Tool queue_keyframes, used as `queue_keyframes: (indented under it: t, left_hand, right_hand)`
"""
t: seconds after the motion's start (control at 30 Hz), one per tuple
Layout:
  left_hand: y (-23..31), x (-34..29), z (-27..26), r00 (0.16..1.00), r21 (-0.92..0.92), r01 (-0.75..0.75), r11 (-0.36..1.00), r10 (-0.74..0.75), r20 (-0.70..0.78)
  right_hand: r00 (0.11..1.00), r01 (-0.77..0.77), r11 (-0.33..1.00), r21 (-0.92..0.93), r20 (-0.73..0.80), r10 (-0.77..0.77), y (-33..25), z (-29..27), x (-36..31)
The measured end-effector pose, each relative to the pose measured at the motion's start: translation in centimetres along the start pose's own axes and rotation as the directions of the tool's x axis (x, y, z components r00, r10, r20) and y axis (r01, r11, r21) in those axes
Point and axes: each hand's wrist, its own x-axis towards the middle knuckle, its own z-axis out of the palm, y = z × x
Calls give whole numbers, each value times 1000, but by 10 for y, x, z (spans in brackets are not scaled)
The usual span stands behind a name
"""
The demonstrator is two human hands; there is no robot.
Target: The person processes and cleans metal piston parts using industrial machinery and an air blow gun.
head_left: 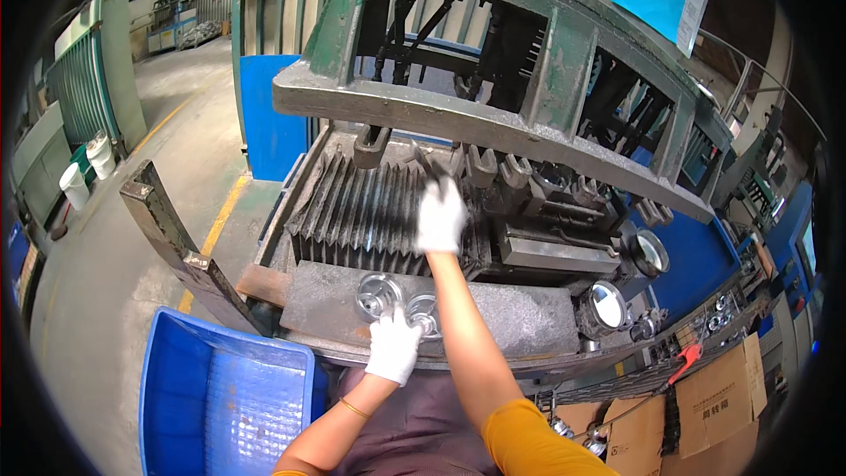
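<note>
My left hand point(393, 345), in a white glove, is at two shiny round metal castings on the grey metal ledge. Its fingers close on the edge of the right casting point(425, 314); the left casting point(379, 294) sits just beside the fingertips. My right hand point(441, 219), also gloved in white, reaches forward over the machine bed, next to the black pleated bellows cover point(366, 207). From its closed fingers a dark, elongated tool point(429, 164) points away from me. Motion blur hides its exact kind.
The heavy green-and-grey machine frame point(493, 115) spans the space above my right hand. A blue plastic bin point(231, 357) stands at left below an upright metal post point(189, 251). Round metal parts point(608, 307) lie right of the ledge point(520, 313); cardboard boxes point(718, 397) stand lower right.
</note>
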Motion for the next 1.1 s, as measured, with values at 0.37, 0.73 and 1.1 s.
queue_keyframes:
  t: [0.37, 0.73, 1.1]
  left_hand:
    - [-5, -7, 14, 997, 7, 38, 999, -37, -63]
    - [8, 11, -12, 987, -30, 32, 999, -27, 156]
    - [-1, 10, -1, 995, 57, -95, 994, 97, -39]
  right_hand:
    - [962, 269, 962, 35, -47, -268, -41, 35, -45]
    - [941, 324, 930, 171, 41, -336, -2, -78, -62]
    - [968, -249, 563, -788, -185, 170, 172, -457, -15]
